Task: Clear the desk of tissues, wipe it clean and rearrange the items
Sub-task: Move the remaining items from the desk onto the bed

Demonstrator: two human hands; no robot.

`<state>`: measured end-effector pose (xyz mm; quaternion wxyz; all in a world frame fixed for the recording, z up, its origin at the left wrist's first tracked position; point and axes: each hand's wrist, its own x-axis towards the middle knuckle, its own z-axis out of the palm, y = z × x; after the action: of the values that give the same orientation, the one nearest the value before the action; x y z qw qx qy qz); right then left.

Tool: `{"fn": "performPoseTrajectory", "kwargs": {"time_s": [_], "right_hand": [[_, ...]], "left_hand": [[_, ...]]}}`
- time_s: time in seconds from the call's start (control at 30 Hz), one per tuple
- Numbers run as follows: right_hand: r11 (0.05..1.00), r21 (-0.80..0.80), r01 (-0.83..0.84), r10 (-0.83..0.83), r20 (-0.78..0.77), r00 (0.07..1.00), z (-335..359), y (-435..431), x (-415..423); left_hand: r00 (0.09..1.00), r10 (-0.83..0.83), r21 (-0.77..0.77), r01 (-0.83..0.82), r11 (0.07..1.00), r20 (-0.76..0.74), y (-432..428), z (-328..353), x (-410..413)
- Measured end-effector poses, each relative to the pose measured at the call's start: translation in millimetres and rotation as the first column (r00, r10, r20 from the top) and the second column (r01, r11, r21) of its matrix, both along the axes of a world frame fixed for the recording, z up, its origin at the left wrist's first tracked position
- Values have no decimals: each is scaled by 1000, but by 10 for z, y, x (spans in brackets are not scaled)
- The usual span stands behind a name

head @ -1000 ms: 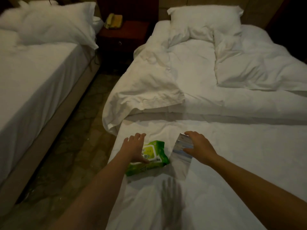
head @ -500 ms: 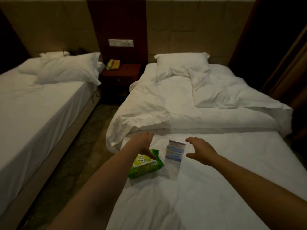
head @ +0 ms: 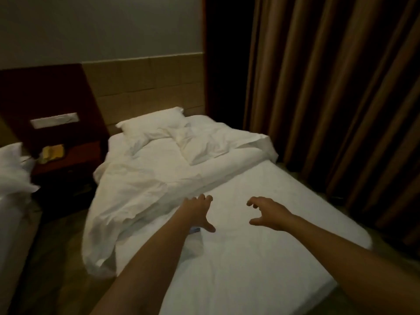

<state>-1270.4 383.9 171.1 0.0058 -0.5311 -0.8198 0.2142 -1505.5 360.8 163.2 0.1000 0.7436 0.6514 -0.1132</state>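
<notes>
1. Tissues do not show anywhere, and neither does the desk. The one small thing near the hands is a small blue-edged item (head: 196,230), peeking out on the sheet just under the left hand's thumb; too little shows to say what it is.
2. The left hand (head: 197,212) reaches forward palm down over the bed (head: 250,264), fingers spread and thumb out to the side, holding nothing. I cannot tell whether it touches the item beneath it.
3. The right hand (head: 269,213) hangs beside the left with bare sheet between them, its fingers loosely hooked downward around nothing.
4. A rumpled duvet (head: 136,192) lies just off the outer side of the left hand, with a pillow (head: 154,127) well beyond the fingertips. Dark curtains (head: 329,98) hang far out past the right hand.
5. Risk, as I judge it: the forearm hides most of the item, so a grab made by feel could pinch sheet instead or nudge the item under the duvet's edge.
6. Dim light and soft bedding add to this. A light packet can sink into a fold and be left behind on the bed.
7. With the desk out of sight, anything picked up must be carried there, and a loose one-handed hold could drop it on the way.
</notes>
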Motion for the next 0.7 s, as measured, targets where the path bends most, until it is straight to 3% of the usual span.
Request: {"fn": "performPoseTrajectory", "kwargs": {"time_s": [0.17,0.33,0.7], "right_hand": [[974,61,217,-217,1,976,260,-364,990],[891,108,441,-440,-35,897,407,-877,2248],[653,145,743,-755,62,652,615,-2425,5101]], "left_hand": [[974,-226,20,226,974,15,209,265,1025],[902,-432,59,431,900,7,275,495,2364],[605,-796,115,791,601,1,-405,647,5829]]}}
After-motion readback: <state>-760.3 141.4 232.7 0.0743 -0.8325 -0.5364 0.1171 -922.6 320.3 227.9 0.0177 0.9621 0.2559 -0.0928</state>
